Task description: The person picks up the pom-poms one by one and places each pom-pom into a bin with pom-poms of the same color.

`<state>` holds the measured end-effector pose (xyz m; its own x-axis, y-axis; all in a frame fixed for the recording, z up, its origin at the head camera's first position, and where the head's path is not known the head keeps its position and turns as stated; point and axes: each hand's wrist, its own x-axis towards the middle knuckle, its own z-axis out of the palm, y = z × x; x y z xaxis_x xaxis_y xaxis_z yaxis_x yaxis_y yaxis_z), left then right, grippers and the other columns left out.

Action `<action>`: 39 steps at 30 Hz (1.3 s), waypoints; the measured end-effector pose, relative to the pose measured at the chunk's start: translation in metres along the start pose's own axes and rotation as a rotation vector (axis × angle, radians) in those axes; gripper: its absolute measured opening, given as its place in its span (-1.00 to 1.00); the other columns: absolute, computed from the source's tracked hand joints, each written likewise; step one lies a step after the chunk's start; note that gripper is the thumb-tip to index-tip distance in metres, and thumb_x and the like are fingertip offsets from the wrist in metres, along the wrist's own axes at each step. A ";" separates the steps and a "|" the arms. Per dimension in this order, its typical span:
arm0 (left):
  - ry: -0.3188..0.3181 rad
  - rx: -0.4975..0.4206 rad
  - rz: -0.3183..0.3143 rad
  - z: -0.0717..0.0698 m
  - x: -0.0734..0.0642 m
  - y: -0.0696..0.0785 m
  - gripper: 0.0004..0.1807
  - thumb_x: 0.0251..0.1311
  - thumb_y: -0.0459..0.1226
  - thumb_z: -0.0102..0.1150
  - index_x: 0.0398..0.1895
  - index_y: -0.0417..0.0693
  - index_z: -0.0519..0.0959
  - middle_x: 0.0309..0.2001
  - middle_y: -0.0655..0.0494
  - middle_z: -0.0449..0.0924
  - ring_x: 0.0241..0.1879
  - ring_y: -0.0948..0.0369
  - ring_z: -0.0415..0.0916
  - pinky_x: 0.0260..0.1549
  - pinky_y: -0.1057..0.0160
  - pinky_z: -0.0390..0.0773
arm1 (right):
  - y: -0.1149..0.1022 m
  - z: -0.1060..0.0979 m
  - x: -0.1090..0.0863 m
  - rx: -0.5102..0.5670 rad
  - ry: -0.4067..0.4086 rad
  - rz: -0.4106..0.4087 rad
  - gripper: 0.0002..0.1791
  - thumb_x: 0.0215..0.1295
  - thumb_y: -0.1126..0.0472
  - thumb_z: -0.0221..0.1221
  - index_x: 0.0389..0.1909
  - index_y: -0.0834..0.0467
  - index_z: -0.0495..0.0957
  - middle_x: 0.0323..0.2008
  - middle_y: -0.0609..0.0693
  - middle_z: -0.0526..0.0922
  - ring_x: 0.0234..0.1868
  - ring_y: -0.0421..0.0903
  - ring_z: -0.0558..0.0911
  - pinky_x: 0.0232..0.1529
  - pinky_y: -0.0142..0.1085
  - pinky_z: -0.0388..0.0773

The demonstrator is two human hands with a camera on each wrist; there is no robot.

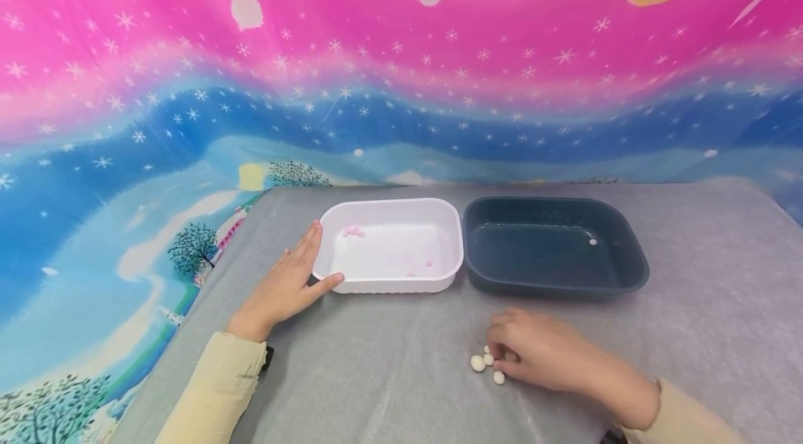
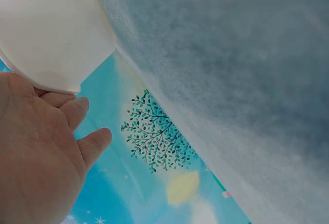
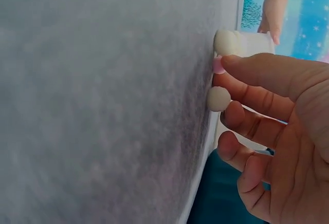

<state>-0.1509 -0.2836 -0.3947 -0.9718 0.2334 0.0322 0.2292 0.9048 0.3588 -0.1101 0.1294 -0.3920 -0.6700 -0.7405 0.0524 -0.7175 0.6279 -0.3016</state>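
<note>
My left hand (image 1: 285, 291) rests against the left end of a white basin (image 1: 385, 285), fingers straight along its outer side and thumb on the front rim. Several small pink balls (image 1: 354, 232) lie inside that basin. Over the grey cloth, my right hand (image 1: 542, 350) reaches down with bent fingers. Its thumb and index finger pinch a small pink ball (image 3: 219, 65), mostly hidden in the head view. Cream-white balls (image 1: 478, 363) lie around the fingertips, one ball (image 3: 218, 99) close below the index finger in the right wrist view.
A dark grey-blue basin (image 1: 555, 288) stands right beside the white one, with one small white ball (image 1: 592, 242) in it. Grey cloth (image 1: 376, 360) covers the table. A printed snow-scene curtain (image 1: 401, 81) hangs behind and along the left.
</note>
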 end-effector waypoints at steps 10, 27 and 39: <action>0.008 0.001 0.007 -0.001 0.000 0.001 0.10 0.31 0.32 -0.06 0.61 -0.06 -0.32 0.63 0.01 -0.36 0.61 -0.03 -0.23 0.46 -0.32 -0.07 | -0.001 0.000 -0.002 -0.014 0.004 -0.001 -0.66 -0.01 0.16 0.41 -0.63 -0.22 0.40 -0.53 -0.40 0.32 -0.38 -0.41 0.29 -0.48 -0.49 0.24; 0.000 0.014 0.000 -0.001 0.000 0.003 0.10 0.31 0.33 -0.06 0.60 -0.09 -0.30 0.63 0.03 -0.36 0.61 0.02 -0.24 0.47 -0.30 -0.07 | 0.006 0.003 -0.005 0.057 0.036 -0.073 -0.67 -0.03 0.23 0.36 -0.59 -0.20 0.39 -0.53 -0.40 0.31 -0.37 -0.43 0.28 -0.41 -0.54 0.29; 0.008 0.009 0.003 -0.001 -0.001 0.003 0.09 0.32 0.32 -0.06 0.60 -0.09 -0.29 0.63 0.00 -0.34 0.61 0.00 -0.23 0.47 -0.30 -0.07 | 0.005 -0.004 -0.004 0.119 0.052 -0.099 -0.67 -0.02 0.25 0.36 -0.55 -0.20 0.41 -0.52 -0.37 0.34 -0.36 -0.44 0.28 -0.39 -0.55 0.31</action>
<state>-0.1495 -0.2811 -0.3927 -0.9716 0.2330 0.0409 0.2323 0.9074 0.3502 -0.1116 0.1368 -0.3898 -0.6081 -0.7821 0.1360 -0.7551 0.5170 -0.4032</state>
